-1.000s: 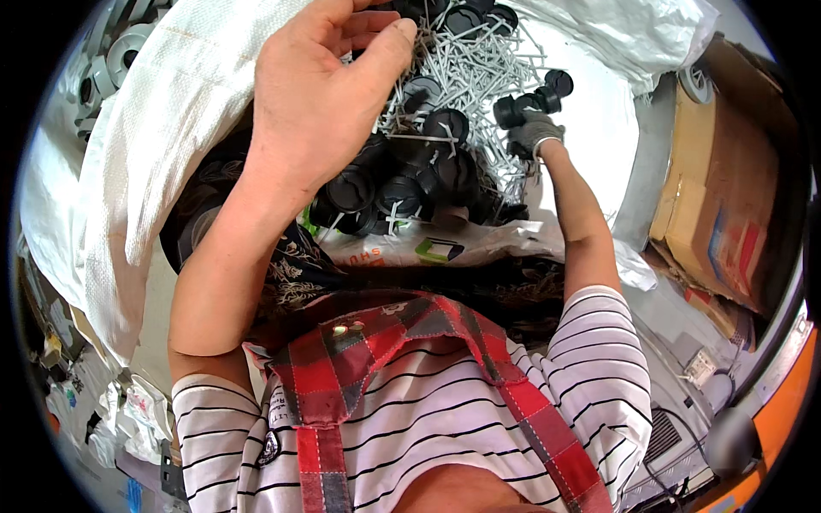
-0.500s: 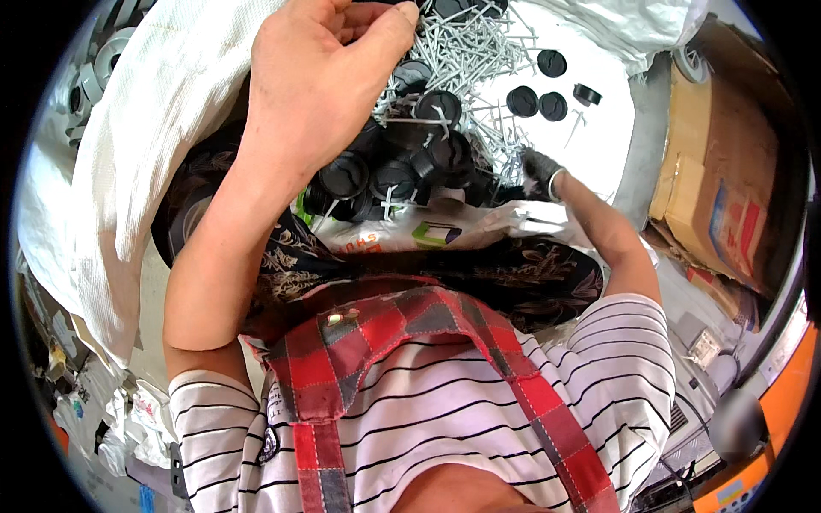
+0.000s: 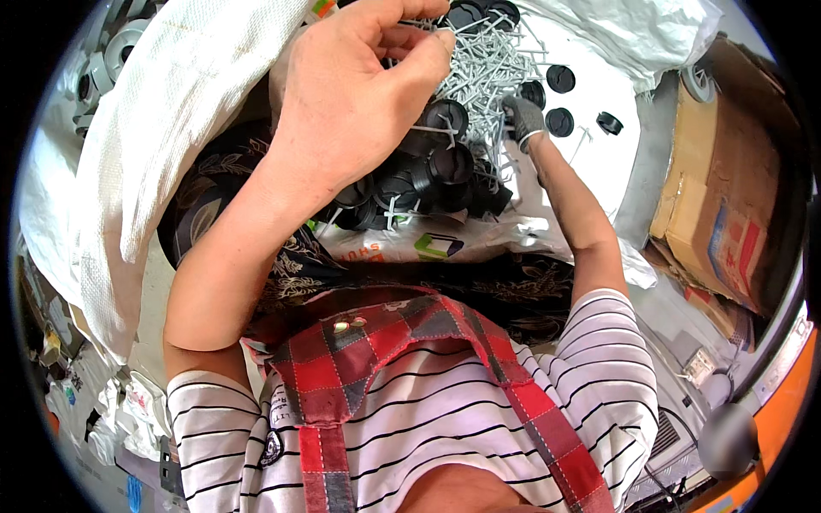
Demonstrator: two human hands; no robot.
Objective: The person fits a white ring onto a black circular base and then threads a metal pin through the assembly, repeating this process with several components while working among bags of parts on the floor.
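My left hand (image 3: pixel 368 81) is bare and hovers over the left side of the pile. Its fingers curl in toward the thumb, and whatever they may hold is hidden. A dark glove covers my right hand (image 3: pixel 524 121), which reaches to the right edge of a heap of thin grey-white plastic sticks (image 3: pixel 483 68). One black round cap (image 3: pixel 532 92) lies right at its fingertips; the fingers are too dark to read. Below the left hand, several black caps (image 3: pixel 451 162) are heaped together, a few with pale crossed sticks on them.
On the white sheet (image 3: pixel 590 179) to the right lie more black caps (image 3: pixel 560 79) and a loose stick piece. A cardboard box (image 3: pixel 718 188) stands at the far right. White woven sacking (image 3: pixel 162 154) drapes down on the left, with grey rings (image 3: pixel 128 43) behind it.
My right hand has moved up and a little left, from the heap's lower edge to beside a black cap. My left hand has shifted right and slightly down.
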